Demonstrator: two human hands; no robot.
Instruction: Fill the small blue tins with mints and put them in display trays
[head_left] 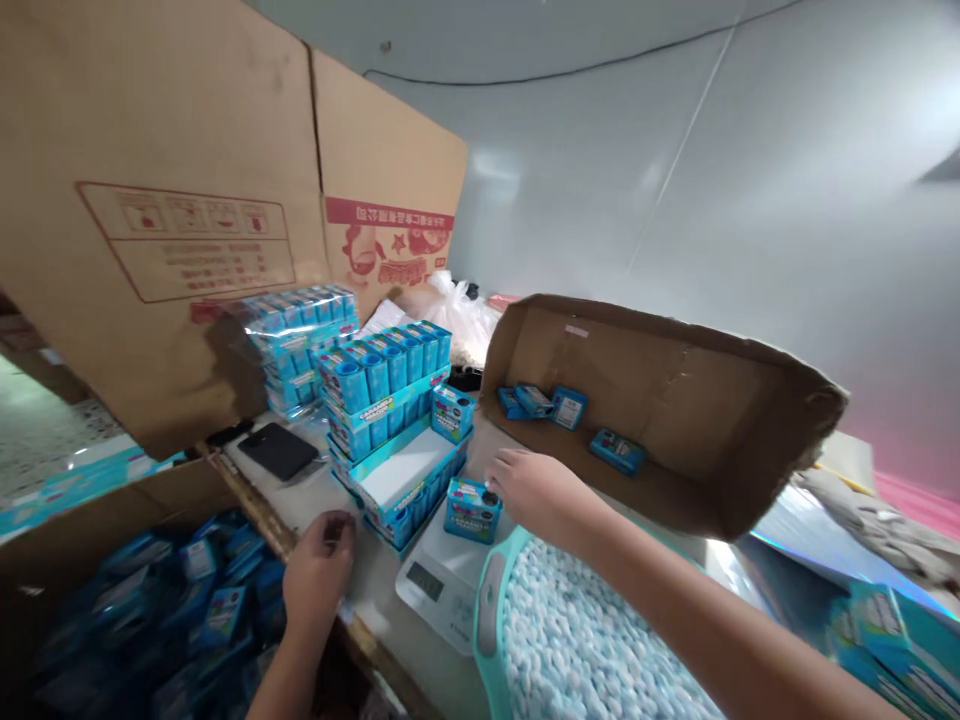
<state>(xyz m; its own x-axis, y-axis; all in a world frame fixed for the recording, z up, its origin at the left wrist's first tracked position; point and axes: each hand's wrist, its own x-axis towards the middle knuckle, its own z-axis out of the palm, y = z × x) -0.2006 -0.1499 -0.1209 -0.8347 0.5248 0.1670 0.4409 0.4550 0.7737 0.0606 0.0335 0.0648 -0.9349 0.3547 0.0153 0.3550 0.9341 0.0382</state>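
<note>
Turquoise basket (490, 680) of pellets (585, 640), packs (617, 452) in brown carton (705, 430)

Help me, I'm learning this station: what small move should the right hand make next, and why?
Probably ease the right hand clear of the blue printed box on the digital scale: it is right at the box's top corner, and any touch, which I can't confirm, could disturb the reading.

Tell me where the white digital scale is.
In the head view, the white digital scale lies on the table just below center, between the left hand and the turquoise basin, with a blue box on it.
</note>
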